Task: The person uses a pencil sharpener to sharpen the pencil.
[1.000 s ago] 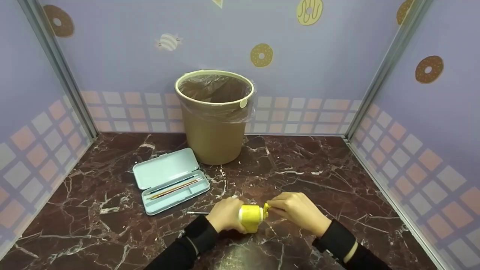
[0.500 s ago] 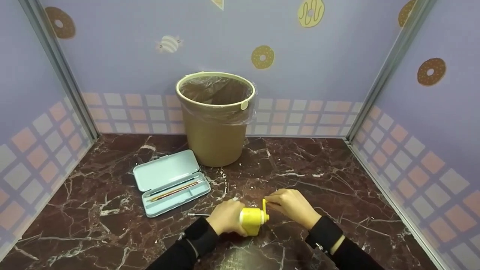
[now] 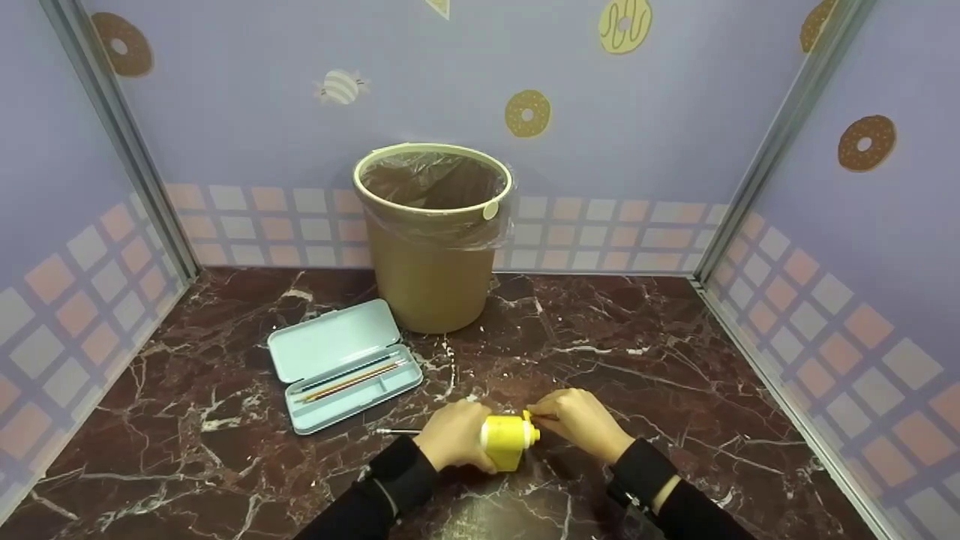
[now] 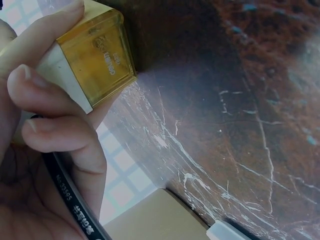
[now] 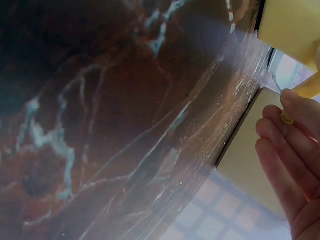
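Near the front of the table, my left hand (image 3: 455,435) (image 4: 55,95) grips a yellow and white crank pencil sharpener (image 3: 504,444) (image 4: 102,55). A black pencil (image 3: 397,431) (image 4: 70,190) with white lettering runs through the same hand, its rear end poking out to the left; its front end is hidden. On the sharpener's right side, my right hand (image 3: 583,424) (image 5: 295,145) pinches the small knob of the yellow crank (image 3: 527,417) (image 5: 309,86) between thumb and fingers. The right wrist view shows the sharpener's yellow body (image 5: 292,27) at the upper right.
A light blue pencil case (image 3: 334,343) lies unfolded at left with several pencils (image 3: 352,381) inside. Behind it stands a beige trash bin (image 3: 431,277) with a clear liner. Patterned walls (image 3: 600,150) enclose the marble table (image 3: 637,337) at back and sides.
My right hand has moved the crank round: its knob rose away from me, then came slightly back down. The left hand keeps the sharpener nearly still.
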The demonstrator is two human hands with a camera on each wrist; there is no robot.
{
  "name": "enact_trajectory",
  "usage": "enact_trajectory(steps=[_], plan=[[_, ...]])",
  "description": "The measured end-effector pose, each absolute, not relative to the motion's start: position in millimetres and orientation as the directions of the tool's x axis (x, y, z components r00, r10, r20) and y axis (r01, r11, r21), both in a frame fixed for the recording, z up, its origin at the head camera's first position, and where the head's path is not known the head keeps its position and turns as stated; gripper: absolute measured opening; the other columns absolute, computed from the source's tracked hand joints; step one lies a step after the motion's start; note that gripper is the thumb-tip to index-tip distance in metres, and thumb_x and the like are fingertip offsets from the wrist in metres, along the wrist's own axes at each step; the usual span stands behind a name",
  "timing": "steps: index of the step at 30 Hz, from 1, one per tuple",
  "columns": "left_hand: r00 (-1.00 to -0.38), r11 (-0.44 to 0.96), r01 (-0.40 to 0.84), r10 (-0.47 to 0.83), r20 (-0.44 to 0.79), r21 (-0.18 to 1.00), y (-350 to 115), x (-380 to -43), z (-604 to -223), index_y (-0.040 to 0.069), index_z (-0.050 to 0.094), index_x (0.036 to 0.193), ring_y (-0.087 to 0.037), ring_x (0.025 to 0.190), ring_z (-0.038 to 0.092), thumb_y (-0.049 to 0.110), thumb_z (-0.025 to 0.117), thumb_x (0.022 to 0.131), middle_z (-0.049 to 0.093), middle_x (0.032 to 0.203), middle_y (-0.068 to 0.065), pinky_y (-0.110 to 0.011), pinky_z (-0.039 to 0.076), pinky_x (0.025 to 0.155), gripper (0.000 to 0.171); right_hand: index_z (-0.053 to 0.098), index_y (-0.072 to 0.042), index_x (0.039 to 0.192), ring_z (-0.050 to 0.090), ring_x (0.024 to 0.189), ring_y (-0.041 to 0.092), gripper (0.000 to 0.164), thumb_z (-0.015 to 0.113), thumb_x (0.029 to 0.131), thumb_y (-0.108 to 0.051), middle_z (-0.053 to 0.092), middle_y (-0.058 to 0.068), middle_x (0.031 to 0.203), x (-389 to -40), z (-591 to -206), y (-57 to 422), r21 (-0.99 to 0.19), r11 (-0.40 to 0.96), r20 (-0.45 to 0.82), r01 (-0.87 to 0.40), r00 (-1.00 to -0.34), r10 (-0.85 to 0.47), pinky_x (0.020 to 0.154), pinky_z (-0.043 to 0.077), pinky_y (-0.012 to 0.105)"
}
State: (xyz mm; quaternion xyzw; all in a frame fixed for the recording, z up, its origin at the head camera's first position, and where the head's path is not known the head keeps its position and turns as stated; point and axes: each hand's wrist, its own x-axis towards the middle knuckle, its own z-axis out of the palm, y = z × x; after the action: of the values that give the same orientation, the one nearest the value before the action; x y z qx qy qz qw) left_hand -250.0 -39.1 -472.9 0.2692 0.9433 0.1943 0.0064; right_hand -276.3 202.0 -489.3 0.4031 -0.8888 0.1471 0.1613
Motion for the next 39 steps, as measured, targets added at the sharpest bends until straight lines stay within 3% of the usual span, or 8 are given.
enact_trajectory(steps=[9, 14, 22, 29, 39], plan=[[-0.861, 0.78, 0.494, 0.501, 0.088, 0.385, -40, -250, -473, 0.008, 0.07, 0.088, -0.016, 0.071, 0.06, 0.028, 0.1, 0.051, 0.069, 0.079, -0.002, -0.033, 0.055, 0.067, 0.052, 0.082, -0.01, 0.097, 0.077, 0.08, 0.016, 0.014, 0.081, 0.083, -0.012, 0.081, 0.002, 0.09, -275, -496, 201, -0.145, 0.63, 0.367, -0.763, -0.633, -0.681, 0.073, 0.062, 0.029], [-0.865, 0.78, 0.486, 0.494, 0.087, 0.394, -40, -249, -473, 0.008, 0.07, 0.088, -0.015, 0.07, 0.059, 0.027, 0.1, 0.051, 0.069, 0.079, -0.002, -0.032, 0.055, 0.066, 0.052, 0.078, -0.012, 0.082, 0.075, 0.075, 0.012, 0.005, 0.083, 0.081, -0.012, 0.08, -0.001, 0.084, -271, -500, 201, -0.124, 0.627, 0.357, -0.769, -0.624, -0.695, 0.069, 0.06, 0.027], [-0.867, 0.784, 0.486, 0.489, 0.098, 0.386, -40, -249, -474, 0.008, 0.069, 0.087, -0.015, 0.069, 0.058, 0.028, 0.1, 0.05, 0.068, 0.078, -0.001, -0.032, 0.054, 0.065, 0.051, 0.069, -0.012, 0.069, 0.069, 0.067, 0.008, 0.018, 0.084, 0.08, -0.012, 0.077, -0.004, 0.076, -263, -504, 201, -0.13, 0.624, 0.348, -0.77, -0.625, -0.699, 0.062, 0.055, 0.024], [-0.867, 0.794, 0.492, 0.484, 0.118, 0.357, -39, -249, -476, 0.009, 0.068, 0.084, -0.015, 0.068, 0.057, 0.03, 0.099, 0.05, 0.067, 0.077, -0.001, -0.03, 0.052, 0.062, 0.051, 0.076, -0.014, 0.074, 0.069, 0.065, 0.004, 0.012, 0.082, 0.084, -0.018, 0.074, -0.005, 0.071, -256, -506, 201, -0.172, 0.604, 0.343, -0.778, -0.622, -0.704, 0.062, 0.056, 0.018], [-0.875, 0.804, 0.479, 0.47, 0.117, 0.352, -39, -248, -474, 0.009, 0.068, 0.083, -0.015, 0.068, 0.058, 0.031, 0.099, 0.049, 0.068, 0.078, -0.002, -0.03, 0.053, 0.062, 0.051, 0.08, -0.015, 0.081, 0.069, 0.066, 0.004, 0.005, 0.081, 0.084, -0.019, 0.076, -0.005, 0.075, -246, -504, 202, -0.11, 0.577, 0.344, -0.809, -0.576, -0.741, 0.063, 0.055, 0.018]])
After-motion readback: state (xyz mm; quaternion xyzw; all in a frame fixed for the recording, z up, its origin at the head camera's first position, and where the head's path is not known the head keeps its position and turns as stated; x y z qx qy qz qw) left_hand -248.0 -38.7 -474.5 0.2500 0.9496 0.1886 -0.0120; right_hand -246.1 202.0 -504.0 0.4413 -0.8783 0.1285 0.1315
